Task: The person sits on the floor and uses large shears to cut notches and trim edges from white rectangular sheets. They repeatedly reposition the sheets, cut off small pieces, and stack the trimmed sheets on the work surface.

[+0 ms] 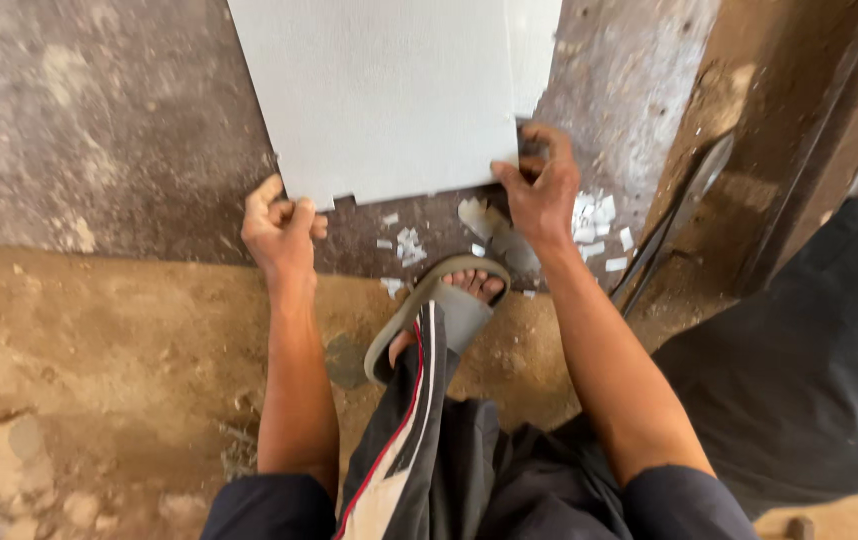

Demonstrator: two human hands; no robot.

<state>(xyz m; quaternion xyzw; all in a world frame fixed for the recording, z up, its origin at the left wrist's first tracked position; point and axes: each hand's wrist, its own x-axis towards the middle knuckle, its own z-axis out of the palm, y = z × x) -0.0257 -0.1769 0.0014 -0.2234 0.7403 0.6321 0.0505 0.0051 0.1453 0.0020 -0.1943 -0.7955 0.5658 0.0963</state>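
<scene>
A large pale grey tile (379, 95) lies flat on a rough concrete floor, its near edge cut with a small notch at the left corner. My left hand (281, 228) is closed on that near left corner. My right hand (541, 185) grips the near right corner, fingers curled over the edge; something dark may be under them, but I cannot tell what. Small white tile chips (409, 245) are scattered on the floor between my hands and to the right.
My foot in a grey slide sandal (441, 312) rests just below the chips. Long metal tongs or shears (671, 225) lean at the right beside a rusty wall edge (799, 130). Bare dirt floor (99, 340) spreads to the left.
</scene>
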